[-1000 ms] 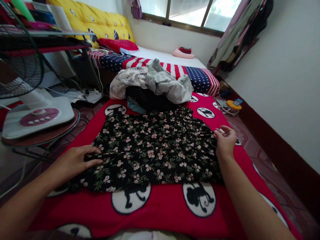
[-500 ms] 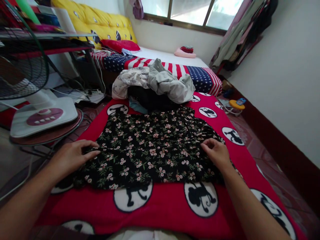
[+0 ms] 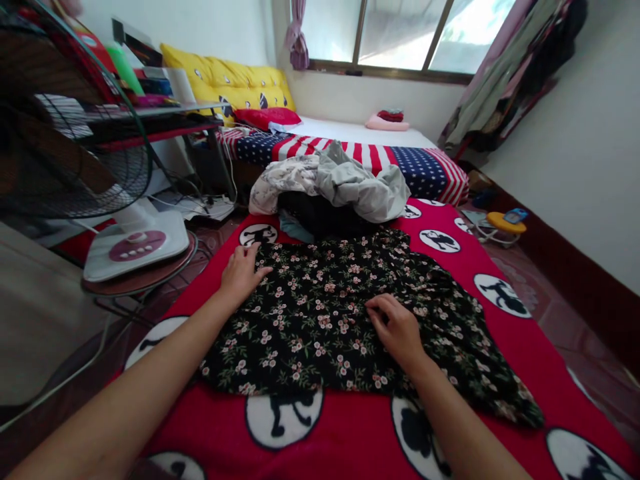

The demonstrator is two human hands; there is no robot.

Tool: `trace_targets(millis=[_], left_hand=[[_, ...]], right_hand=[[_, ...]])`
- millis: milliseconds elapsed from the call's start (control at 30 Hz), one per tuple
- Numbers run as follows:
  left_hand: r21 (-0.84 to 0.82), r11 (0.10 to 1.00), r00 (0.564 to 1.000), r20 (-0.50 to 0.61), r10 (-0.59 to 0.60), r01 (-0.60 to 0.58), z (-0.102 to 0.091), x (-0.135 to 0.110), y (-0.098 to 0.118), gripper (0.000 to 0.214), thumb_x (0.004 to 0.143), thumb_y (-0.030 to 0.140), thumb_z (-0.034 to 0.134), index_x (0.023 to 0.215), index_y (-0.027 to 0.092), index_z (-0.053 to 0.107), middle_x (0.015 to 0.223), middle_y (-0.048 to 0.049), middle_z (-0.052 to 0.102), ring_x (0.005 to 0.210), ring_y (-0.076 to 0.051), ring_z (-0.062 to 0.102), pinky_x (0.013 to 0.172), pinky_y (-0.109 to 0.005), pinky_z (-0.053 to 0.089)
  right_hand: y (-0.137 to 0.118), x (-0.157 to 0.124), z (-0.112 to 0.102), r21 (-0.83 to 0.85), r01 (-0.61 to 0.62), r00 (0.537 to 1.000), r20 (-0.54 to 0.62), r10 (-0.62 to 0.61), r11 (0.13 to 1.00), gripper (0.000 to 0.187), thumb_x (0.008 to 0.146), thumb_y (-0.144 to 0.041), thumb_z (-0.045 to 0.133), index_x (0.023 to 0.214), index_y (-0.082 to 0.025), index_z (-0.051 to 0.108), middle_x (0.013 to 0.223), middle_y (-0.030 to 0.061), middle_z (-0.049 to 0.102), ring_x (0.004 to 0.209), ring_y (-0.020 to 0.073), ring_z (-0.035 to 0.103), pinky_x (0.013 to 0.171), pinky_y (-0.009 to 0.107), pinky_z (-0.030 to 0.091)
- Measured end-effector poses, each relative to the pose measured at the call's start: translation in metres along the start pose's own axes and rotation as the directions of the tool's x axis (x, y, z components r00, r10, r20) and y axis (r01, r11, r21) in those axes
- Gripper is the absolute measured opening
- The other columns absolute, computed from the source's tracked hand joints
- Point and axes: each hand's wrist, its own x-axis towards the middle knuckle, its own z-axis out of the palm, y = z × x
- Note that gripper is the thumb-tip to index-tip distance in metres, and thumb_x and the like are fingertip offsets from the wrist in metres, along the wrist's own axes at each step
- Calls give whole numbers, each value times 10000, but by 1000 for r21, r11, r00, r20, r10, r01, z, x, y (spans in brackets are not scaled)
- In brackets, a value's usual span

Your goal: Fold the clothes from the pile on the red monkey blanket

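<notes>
A small bedroom with a wide window [image 3: 400,33] along the far wall, its floor covered by a red blanket [image 3: 350,433] printed with black figures in white circles. Behind it stands a low bed [image 3: 425,167] in a stars-and-stripes cover, with a yellow cushion [image 3: 240,83] at its head. A standing fan [image 3: 135,243] sits just off the blanket's left edge. A pile of clothes [image 3: 345,183], grey and pale on top, lies heaped between bed and blanket. In front of the pile, a black flowered garment [image 3: 320,313] is spread flat on the blanket. The person's left hand [image 3: 243,273] rests open, fingers loosely spread, on the garment's far left corner. The right hand [image 3: 397,327] presses on its middle with fingers curled; whether they pinch the cloth cannot be told.
</notes>
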Motion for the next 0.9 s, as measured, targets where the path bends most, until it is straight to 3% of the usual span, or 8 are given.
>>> trace_targets(millis=[100, 200, 367, 467, 533, 567, 733, 900], left_hand=[[-31, 996, 997, -1, 82, -82, 7, 6, -5, 383, 913, 274, 468, 1278, 206, 559, 1176, -109, 592, 1073, -270, 595, 884, -356, 485], [74, 989, 990, -54, 134, -130, 0, 11, -4, 337, 899, 224, 459, 1193, 218, 625, 1121, -105, 605, 1061, -289, 580, 859, -387, 484], [161, 950, 957, -70, 280, -266, -18, 1, 52, 315, 857, 221, 522, 1137, 197, 664, 1195, -133, 585, 1124, -333, 537, 900, -460, 468], [-113, 843, 836, 111, 537, -526, -8, -22, 106, 337, 907, 323, 500, 1188, 214, 650, 1269, -95, 593, 1120, -258, 580, 966, -393, 469], [-243, 748, 735, 160, 659, -618, 9, -36, 134, 406, 936, 371, 464, 1305, 247, 577, 1412, -77, 518, 1255, -254, 515, 1056, -407, 414], [-259, 730, 718, 157, 678, -633, 18, -42, 143, 438, 942, 390, 455, 1355, 265, 533, 1477, -70, 458, 1333, -267, 445, 1100, -444, 366], [-215, 763, 771, 64, 634, -609, 53, -48, 154, 486, 944, 443, 448, 1421, 347, 439, 1582, -17, 290, 1458, -278, 240, 1167, -550, 205], [-213, 762, 772, 51, 634, -612, 56, -46, 149, 475, 947, 436, 437, 1412, 341, 455, 1575, -12, 306, 1454, -270, 255, 1169, -538, 212]], right_hand=[[1, -4, 3, 8, 16, 1000, -18, -16, 1000, 132, 907, -223, 501, 910, -242, 632, 951, 41, 658, 771, 188, 626, 703, 317, 489], [2, -5, 4, -8, 72, 997, -1, -72, 997, 142, 911, -207, 496, 934, -240, 632, 977, 50, 649, 863, 201, 631, 761, 324, 491], [0, -1, 6, -79, 66, 997, 41, -63, 995, 153, 902, -185, 505, 943, -249, 637, 987, 51, 644, 895, 213, 624, 777, 339, 491], [-1, -1, 6, -82, 47, 998, 54, -42, 996, 161, 905, -184, 497, 941, -249, 640, 984, 51, 642, 886, 213, 622, 766, 337, 489], [-2, -1, 5, -61, 32, 998, 48, -30, 998, 164, 905, -185, 494, 944, -250, 640, 981, 53, 640, 887, 213, 622, 767, 337, 490], [-2, -2, 5, -39, 21, 999, 37, -20, 999, 162, 901, -187, 498, 949, -252, 638, 980, 53, 639, 870, 210, 623, 761, 336, 492], [0, -6, -3, 177, -76, 981, -165, 105, 981, 195, 878, -190, 509, 1026, -258, 616, 1053, 63, 622, 774, 179, 612, 715, 329, 525], [32, 14, -46, 117, -161, 856, -478, 198, 980, 155, 867, -210, 513, 967, -217, 631, 1069, 83, 632, 926, 206, 613, 724, 318, 517]])
